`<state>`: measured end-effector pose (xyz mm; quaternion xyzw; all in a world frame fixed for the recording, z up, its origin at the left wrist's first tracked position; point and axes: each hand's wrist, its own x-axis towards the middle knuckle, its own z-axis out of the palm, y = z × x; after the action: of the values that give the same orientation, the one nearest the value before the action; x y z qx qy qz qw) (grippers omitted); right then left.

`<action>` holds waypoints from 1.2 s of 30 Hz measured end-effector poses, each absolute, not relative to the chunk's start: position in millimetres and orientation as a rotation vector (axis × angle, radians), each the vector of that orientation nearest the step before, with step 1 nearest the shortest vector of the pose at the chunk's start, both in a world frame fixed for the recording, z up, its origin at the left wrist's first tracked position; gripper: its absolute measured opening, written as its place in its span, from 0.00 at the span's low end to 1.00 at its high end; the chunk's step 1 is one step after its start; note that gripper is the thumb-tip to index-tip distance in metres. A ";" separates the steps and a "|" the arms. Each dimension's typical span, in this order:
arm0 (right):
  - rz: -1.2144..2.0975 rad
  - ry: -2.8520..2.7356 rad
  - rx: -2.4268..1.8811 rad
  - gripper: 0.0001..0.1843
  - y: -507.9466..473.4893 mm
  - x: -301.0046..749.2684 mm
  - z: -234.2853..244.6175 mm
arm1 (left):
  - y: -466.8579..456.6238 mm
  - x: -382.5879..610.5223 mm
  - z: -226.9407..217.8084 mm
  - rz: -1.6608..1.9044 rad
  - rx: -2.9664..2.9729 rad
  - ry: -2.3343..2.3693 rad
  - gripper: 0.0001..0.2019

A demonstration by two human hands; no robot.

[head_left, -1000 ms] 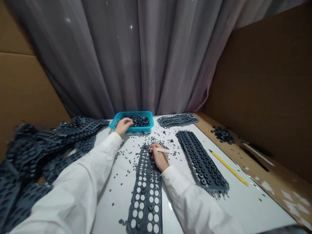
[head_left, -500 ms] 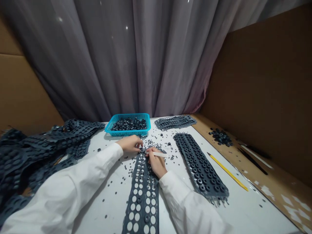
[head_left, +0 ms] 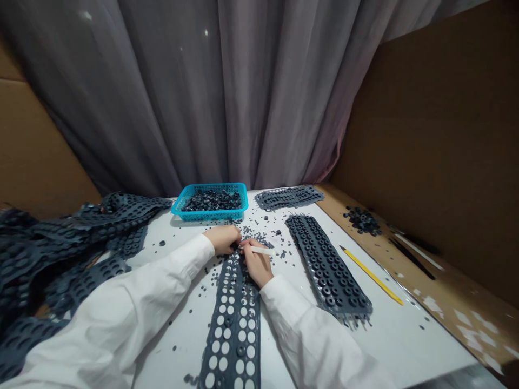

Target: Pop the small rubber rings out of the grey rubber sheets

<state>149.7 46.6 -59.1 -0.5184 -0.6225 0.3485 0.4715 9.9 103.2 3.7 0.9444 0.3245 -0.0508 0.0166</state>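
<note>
Head view: right hand (head_left: 258, 262) grips white pen-like tool (head_left: 264, 250) at far end of perforated dark strip (head_left: 233, 337), flat on tabletop (head_left: 162, 348). Left hand (head_left: 223, 239) curled beside it; can't tell its grip. Blue basket (head_left: 211, 215) of dark parts (head_left: 214, 200) sits beyond.

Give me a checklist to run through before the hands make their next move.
1. White tool in the right hand: ok, gripped.
2. Left hand at the strip: ok, at its far end.
3. Piece held by the left hand: cannot tell, view blocked.
4. Basket stocked: ok, many dark parts inside.
5. Work area free of black bits: not ok, scattered around the strip's far end.
6. Yellow tool away from both hands: ok, lying off to the right.
</note>
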 end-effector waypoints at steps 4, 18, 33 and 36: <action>0.832 -1.545 -1.280 0.13 46.1 149.7 -58.1 | 106.0 10.5 -0.9 -0.230 2.935 1.067 0.07; 0.768 -1.563 -1.310 0.13 45.4 147.7 -58.6 | 106.3 0.6 -8.3 0.035 2.786 1.035 0.07; 0.909 -1.464 -1.244 0.14 44.4 149.6 -61.2 | 113.0 -49.4 0.5 1.168 1.102 1.066 0.19; 0.915 -1.435 -1.228 0.15 42.1 149.0 -57.4 | 119.5 -44.6 0.2 1.184 1.132 1.115 0.19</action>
<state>149.0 42.1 -57.4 -0.5072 -0.5929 0.3781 0.4983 -44.6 119.5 0.2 0.4779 0.4707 0.4998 0.5480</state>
